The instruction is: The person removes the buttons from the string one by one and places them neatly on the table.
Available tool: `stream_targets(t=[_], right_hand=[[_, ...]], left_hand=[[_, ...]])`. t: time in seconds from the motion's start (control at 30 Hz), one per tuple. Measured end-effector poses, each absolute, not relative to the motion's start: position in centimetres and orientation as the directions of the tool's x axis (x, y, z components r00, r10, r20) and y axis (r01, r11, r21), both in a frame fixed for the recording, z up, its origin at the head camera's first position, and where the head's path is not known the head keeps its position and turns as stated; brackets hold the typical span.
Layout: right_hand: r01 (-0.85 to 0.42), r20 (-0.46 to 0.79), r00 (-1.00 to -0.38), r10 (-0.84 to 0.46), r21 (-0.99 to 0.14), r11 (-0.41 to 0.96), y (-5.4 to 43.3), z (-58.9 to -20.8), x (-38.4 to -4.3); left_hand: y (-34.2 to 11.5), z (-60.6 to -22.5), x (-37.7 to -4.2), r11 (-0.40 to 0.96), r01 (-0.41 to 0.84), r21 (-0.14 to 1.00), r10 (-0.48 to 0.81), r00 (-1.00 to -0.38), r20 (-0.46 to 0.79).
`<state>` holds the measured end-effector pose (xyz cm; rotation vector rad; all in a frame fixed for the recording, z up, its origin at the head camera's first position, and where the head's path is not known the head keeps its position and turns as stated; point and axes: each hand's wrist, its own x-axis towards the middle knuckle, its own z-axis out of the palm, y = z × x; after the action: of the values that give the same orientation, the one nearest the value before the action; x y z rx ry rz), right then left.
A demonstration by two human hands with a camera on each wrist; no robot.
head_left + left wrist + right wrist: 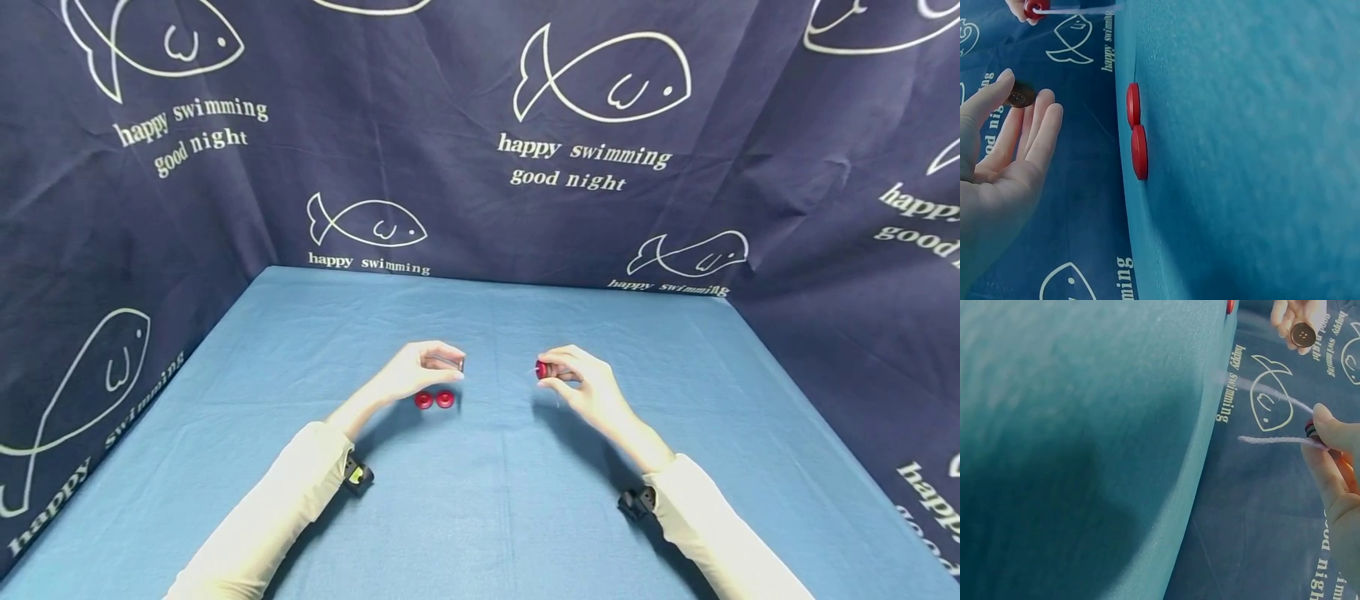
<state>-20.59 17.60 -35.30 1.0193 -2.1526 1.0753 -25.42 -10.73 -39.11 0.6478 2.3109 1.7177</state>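
Between thumb and fingertips, my left hand (420, 367) pinches a dark brown button (1020, 94); its several holes show in the right wrist view. Across from it, my right hand (591, 385) pinches a small stack of buttons with a red button (541, 370) at its outer face. A pale lilac cord (1279, 440) passes through that stack, one end sticking out and another length trailing away. How many buttons are in the stack is hidden by the fingers. Below the left hand, two red buttons (423, 400) lie flat and side by side on the blue cloth. Both hands are above the table, apart.
Blue cloth covers the table (480, 517). Dark navy curtains (465, 150) with fish drawings and lettering stand behind it and at both sides. A small black device (357, 475) sits at the left wrist, and a similar black device (637, 502) at the right.
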Motion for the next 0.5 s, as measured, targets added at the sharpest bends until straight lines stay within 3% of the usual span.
stream_targets(t=[0.5], right_hand=[[-0.805,0.712,-0.583,-0.392,-0.441,0.397,17.3,-35.2,-20.6]], left_hand=[[-12.4,-39.1,-25.2,0.231,0.213,0.949,0.414,-0.904,0.102]])
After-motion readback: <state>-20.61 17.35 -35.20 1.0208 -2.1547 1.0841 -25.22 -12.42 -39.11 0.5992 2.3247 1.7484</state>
